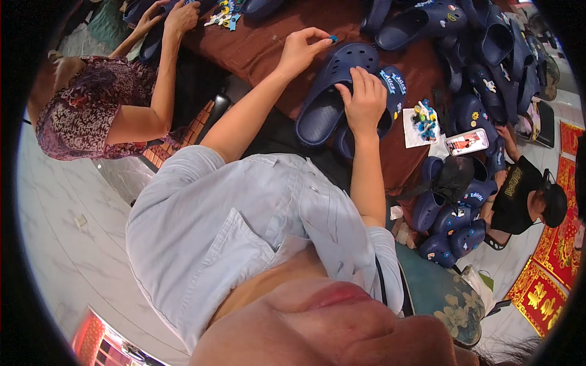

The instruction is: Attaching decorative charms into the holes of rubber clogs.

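A navy foam clog (318,113) with a holed toe lies in front of me on the table, its heel toward me. My right hand (365,100) grips the edge of its upper, fingers on top and thumb at the opening. Just left of the toe, my left hand (302,52) pinches a small blue shoe charm (333,39) between thumb and fingertips, apart from the clog. A second navy clog (394,85), partly hidden behind my right hand, bears lettered and small coloured charms. Right of it, a pile of mixed charms (425,116) rests on white paper (415,139).
Beyond the charms lies a phone (467,142) with a lit screen. Many navy clogs (421,27) are heaped at the far right, with more beside a black bag (453,178). More charms (226,15) lie at the far left. One person (104,104) works at left, another (519,195) sits right.
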`<state>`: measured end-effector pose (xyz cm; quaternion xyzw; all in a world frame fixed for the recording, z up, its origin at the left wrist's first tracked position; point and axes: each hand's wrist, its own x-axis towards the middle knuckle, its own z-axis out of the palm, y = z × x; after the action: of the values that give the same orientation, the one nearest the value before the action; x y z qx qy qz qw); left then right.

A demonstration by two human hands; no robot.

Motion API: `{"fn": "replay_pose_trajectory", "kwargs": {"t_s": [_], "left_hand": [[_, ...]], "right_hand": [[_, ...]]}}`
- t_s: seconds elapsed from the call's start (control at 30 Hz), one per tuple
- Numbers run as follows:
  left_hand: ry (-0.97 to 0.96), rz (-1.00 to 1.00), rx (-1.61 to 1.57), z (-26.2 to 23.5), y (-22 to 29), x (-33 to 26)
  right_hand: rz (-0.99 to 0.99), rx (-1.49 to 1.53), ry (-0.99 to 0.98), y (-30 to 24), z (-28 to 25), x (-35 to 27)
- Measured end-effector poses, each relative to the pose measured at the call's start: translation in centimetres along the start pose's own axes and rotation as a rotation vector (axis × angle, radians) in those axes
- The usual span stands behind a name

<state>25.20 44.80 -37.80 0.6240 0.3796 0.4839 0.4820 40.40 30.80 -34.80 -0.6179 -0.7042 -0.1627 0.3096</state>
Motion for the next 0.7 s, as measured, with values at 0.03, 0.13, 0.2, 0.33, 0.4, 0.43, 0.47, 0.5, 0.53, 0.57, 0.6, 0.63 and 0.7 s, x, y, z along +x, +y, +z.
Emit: {"fn": "replay_pose_trajectory", "kwargs": {"t_s": [0.03, 0.13, 0.2, 0.33, 0.4, 0.43, 0.47, 0.5, 0.53, 0.57, 0.6, 0.63, 0.7], "left_hand": [[-0.005, -0.004, 0.000, 0.4, -0.1, 0.4], [-0.063, 0.058, 0.212, 1.8, -0.3, 1.1], [-0.093, 0.131, 0.249, 2.4, -1.3, 1.7], [-0.204, 0.325, 0.450, 3.0, -1.5, 2.1], [-0.198, 0.421, 0.455, 2.9, -1.9, 2.2], [-0.190, 0.518, 0.459, 2.8, -1.9, 2.2], [-0.195, 0.518, 0.462, 2.8, -1.8, 2.2], [-0.197, 0.564, 0.462, 2.8, -1.8, 2.0], [-0.199, 0.610, 0.462, 2.8, -1.5, 1.9], [-0.204, 0.610, 0.465, 2.6, -1.3, 1.9], [-0.231, 0.641, 0.535, 2.4, -1.1, 2.0], [-0.259, 0.673, 0.603, 2.4, -0.7, 2.1], [-0.318, 0.681, 0.667, 2.1, -0.1, 2.2]], "right_hand": [[0.005, -0.001, -0.003, 0.0, 0.1, -0.1], [0.039, -0.006, -0.012, 0.1, 0.3, -0.2], [0.035, -0.003, -0.002, 0.0, 0.4, -0.1], [0.047, -0.002, 0.020, 0.3, 0.5, -0.4], [0.040, 0.001, 0.018, 0.2, 0.5, -0.4], [0.046, 0.003, 0.020, 0.1, 0.5, -0.3], [0.045, -0.010, 0.017, 0.1, 0.4, -0.2], [0.044, -0.023, 0.014, 0.1, 0.4, -0.1], [0.048, -0.020, 0.015, 0.1, 0.4, -0.2], [0.049, -0.019, 0.020, 0.0, 0.5, -0.2], [0.050, -0.017, 0.024, 0.0, 0.5, -0.2], [0.056, -0.018, 0.025, 0.1, 0.5, -0.2], [0.045, -0.014, 0.042, 0.1, 0.5, -0.2]]}}
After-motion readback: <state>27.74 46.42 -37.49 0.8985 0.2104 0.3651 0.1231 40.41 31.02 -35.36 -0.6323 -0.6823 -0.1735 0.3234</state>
